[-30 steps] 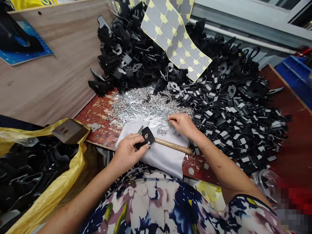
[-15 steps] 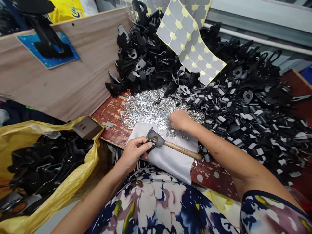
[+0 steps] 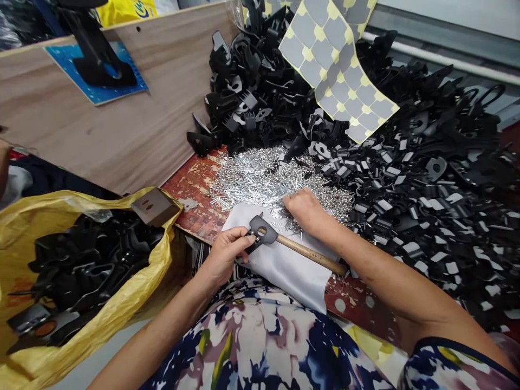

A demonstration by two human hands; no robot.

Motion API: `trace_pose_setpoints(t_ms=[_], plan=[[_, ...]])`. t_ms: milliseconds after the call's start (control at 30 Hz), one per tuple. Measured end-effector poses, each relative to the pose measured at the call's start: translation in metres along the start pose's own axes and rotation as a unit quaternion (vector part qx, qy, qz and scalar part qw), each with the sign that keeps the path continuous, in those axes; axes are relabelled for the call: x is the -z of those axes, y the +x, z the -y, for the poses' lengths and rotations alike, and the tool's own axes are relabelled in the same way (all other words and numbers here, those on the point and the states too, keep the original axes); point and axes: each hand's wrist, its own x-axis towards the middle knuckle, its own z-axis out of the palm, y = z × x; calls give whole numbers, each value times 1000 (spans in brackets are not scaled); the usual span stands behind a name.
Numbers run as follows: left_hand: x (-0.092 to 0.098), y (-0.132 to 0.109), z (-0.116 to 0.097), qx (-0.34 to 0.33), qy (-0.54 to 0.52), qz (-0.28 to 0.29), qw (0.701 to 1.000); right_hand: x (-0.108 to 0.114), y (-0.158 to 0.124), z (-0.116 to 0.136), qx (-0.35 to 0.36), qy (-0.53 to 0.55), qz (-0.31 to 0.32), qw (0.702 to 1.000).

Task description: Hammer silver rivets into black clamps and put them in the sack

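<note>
Nearest the camera is the person's flower-print clothing (image 3: 260,346), with both forearms reaching out over it. The left hand (image 3: 227,253) is closed, thumb and fingers pinching a small black piece (image 3: 260,234) with a bit of bright metal on it. This piece sits at the near end of a wooden handle (image 3: 314,256). It may be the head of that tool or a separate part held against it; the view does not settle which. The handle lies slantwise on a white cloth (image 3: 284,271) that hangs over the edge of the worn red surface (image 3: 195,189).

Just beyond, the right hand (image 3: 303,208) rests palm down with its fingers curled into a heap of small silver metal pins (image 3: 260,176). I cannot tell whether it grips any.

To the left, below the surface's edge, a yellow bag (image 3: 122,309) holds black plastic parts. Farther back and to the right spreads a large pile of black parts (image 3: 426,173), many with white tabs. A sheet of grey stickers (image 3: 337,70) on yellow backing lies on top of the pile. A wooden board (image 3: 101,130) leans at the far left.
</note>
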Motion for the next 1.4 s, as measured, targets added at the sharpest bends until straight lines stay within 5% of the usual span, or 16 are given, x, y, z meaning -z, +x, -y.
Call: trace_pose_setpoints(t_ms=[300, 633, 833, 933, 1100, 1233, 1400], plan=[[11, -2, -2, 29, -52, -14, 998, -5, -5, -43, -21, 31, -41, 998], [4, 0, 1, 29, -40, 0, 999, -9, -7, -3, 28, 30, -31, 999], [5, -4, -1, 30, -116, 6, 993, -6, -8, -22, -12, 72, -87, 994], [7, -3, -4, 21, -156, 13, 987, 5, -31, -21, -55, 198, -173, 963], [-1, 1, -8, 29, -191, 3, 981, 24, -70, 36, 7, 473, -245, 846], [-11, 2, -7, 32, -182, 12, 983, 23, -70, 73, 50, 498, -263, 825], [-17, -1, -4, 21, -195, 17, 980, 18, -62, 84, 39, 477, -288, 829]])
